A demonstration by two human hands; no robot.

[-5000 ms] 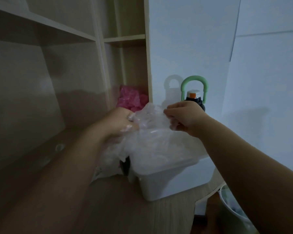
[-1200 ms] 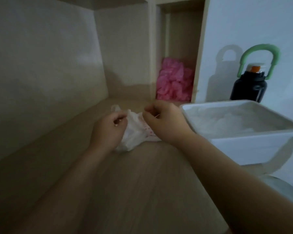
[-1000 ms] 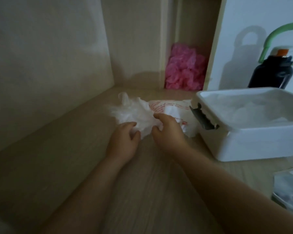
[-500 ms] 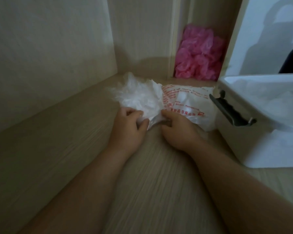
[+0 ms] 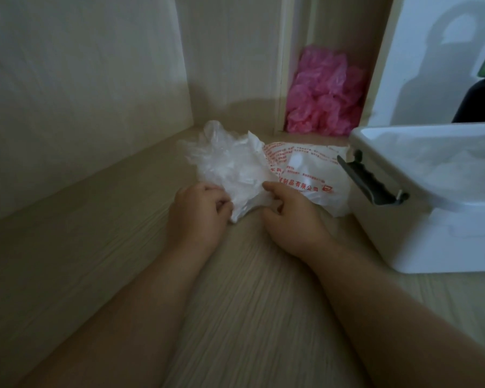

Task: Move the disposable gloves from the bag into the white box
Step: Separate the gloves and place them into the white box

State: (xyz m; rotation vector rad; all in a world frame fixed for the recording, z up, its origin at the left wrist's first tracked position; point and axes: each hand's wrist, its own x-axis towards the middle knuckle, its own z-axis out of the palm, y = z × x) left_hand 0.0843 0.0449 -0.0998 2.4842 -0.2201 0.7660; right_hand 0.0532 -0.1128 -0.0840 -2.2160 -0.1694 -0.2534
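Observation:
A crumpled wad of clear disposable gloves (image 5: 230, 166) lies on the wooden desk, spilling from a flat plastic bag (image 5: 314, 175) printed with red writing. My left hand (image 5: 198, 217) has its fingers curled on the near edge of the glove wad. My right hand (image 5: 291, 217) pinches the same wad beside the bag's mouth. The white box (image 5: 443, 242) stands to the right, open, with clear gloves inside and a dark latch on its left end.
A pile of pink plastic (image 5: 325, 93) fills the narrow shelf niche behind. A dark bottle with a green handle (image 5: 482, 99) stands behind the box. Wooden panels close off the left and back.
Five seconds ago both hands held clear gloves over the white box. They have since come down to the bag on the desk, pulled a wad of gloves out, and now grip its near edge.

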